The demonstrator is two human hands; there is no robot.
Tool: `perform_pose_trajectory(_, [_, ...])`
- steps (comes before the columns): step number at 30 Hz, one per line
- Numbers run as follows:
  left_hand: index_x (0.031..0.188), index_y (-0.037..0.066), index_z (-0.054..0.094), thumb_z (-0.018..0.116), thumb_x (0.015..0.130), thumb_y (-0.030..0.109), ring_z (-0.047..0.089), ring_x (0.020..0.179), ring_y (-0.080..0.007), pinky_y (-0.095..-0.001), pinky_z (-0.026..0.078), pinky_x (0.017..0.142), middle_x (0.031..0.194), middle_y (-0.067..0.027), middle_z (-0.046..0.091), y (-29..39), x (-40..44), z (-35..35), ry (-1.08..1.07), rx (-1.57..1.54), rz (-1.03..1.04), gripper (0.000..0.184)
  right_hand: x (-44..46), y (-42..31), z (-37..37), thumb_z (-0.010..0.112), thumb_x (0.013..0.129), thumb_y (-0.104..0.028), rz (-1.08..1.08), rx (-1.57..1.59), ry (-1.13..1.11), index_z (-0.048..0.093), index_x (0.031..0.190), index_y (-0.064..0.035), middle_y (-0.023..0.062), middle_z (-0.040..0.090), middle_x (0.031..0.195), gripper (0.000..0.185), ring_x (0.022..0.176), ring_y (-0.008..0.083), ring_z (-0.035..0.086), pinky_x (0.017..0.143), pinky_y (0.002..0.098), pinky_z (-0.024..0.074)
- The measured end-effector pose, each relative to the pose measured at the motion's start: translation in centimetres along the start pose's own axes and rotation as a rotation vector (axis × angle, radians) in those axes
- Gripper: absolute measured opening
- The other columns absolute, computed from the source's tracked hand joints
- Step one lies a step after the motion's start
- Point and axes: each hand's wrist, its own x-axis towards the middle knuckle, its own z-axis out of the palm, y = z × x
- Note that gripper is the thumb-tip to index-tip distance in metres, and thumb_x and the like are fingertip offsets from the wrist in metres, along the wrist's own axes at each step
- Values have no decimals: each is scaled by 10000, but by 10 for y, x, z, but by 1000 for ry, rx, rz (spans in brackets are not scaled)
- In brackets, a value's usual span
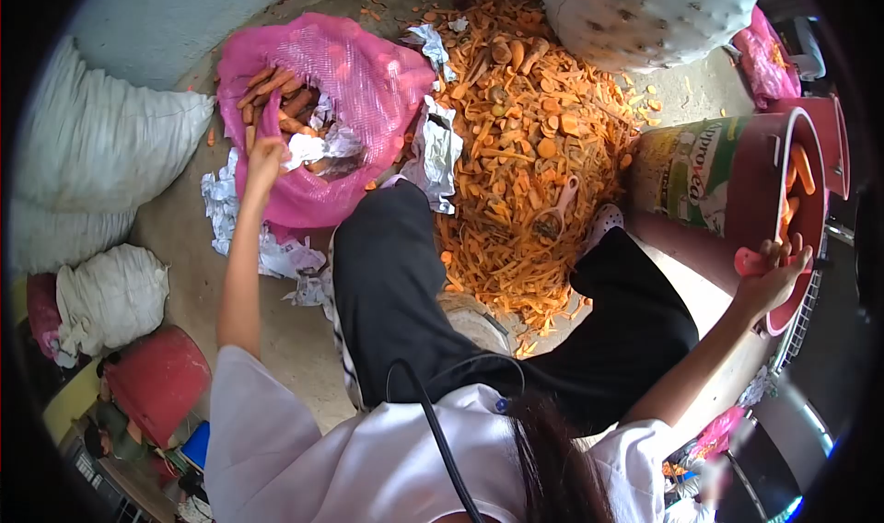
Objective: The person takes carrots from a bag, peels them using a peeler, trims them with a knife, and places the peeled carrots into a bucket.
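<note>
My left hand (266, 160) is closed on a fold at the rim of a pink mesh bag (382, 72). Inside the bag's mouth lie several unpeeled carrots (296, 104) and crumpled paper (339, 144). Over at the right, my right hand (778, 276) is at the mouth of a red bucket (677, 233) lying on its side. Its fingers are curled around a red-handled tool (751, 262), whose working end I cannot make out. Orange carrots (801, 170) show inside the bucket.
Between my legs spreads a large heap of carrot peelings (516, 173), with a pink peeler (558, 208) on it. White sacks (110, 136) stand at the left, and another bulging sack (654, 17) at the top. A red tub (158, 382) sits at lower left.
</note>
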Motion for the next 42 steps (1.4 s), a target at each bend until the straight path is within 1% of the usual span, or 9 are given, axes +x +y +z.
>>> perform_pose_trajectory(8, [1142,4,553,562,818,224,579,1014,-406,-465,477,875,1158,-244,557,-37,230,-4,183,1349,405,392,8,16,26,477,956,-393,145,-53,-84,461,1256,62,-24,354,690,545,601,68,345,557,215,338])
perform_pose_trajectory(14, [1333,52,451,436,815,588,338,1304,-422,-482,329,1051,1399,-217,392,-38,281,13,-116,1500,-383,746,20,33,21,483,963,-363,255,-123,-92,458,1260,54,-25,337,710,513,575,59,315,533,208,312])
perform_pose_trajectory(18, [1276,36,504,405,858,521,426,1231,-415,-459,360,1029,1309,-269,458,-101,307,-6,6,1497,-2,647,12,38,34,507,961,-315,292,-155,-118,449,1272,51,-25,332,703,484,572,51,317,522,207,300])
perform_pose_trajectory(21, [1310,45,444,424,884,405,501,1140,-422,-469,416,959,1256,-275,502,-120,312,-18,-30,1610,795,559,2,37,40,525,955,-286,354,-176,-190,467,1265,41,-36,331,703,455,568,39,313,525,198,299])
perform_pose_trajectory(24, [1375,26,341,452,882,307,564,994,-448,-520,467,819,1127,-313,553,-87,273,20,-74,1255,474,578,-11,36,48,520,957,-254,318,-313,-233,490,1251,19,-61,322,698,402,586,23,318,520,184,295])
perform_pose_trajectory(27, [891,-44,642,444,867,296,606,862,-414,-511,470,750,921,-261,633,-35,214,63,145,1119,357,395,-21,34,46,538,949,-261,270,-318,-308,514,1223,28,-62,341,708,399,574,11,311,526,182,287])
perform_pose_trajectory(31, [993,73,364,535,917,261,552,463,-157,-275,429,371,613,-24,456,8,159,139,-61,-418,69,265,-29,29,33,545,942,-225,325,-266,-396,506,1227,34,-63,367,705,387,558,8,315,521,176,291])
perform_pose_trajectory(37, [1124,-4,326,542,912,253,631,561,-164,-262,465,368,775,-143,600,89,126,221,100,275,248,397,-43,22,37,523,948,-337,354,-220,-282,551,1200,16,-67,370,698,435,548,16,322,504,167,267])
perform_pose_trajectory(42, [1187,-6,327,565,907,318,533,457,-120,-249,394,321,747,-88,561,70,59,161,-228,4,-176,490,-63,19,44,322,975,-511,312,-386,-519,537,1257,-75,-54,358,684,562,548,42,327,475,202,281])
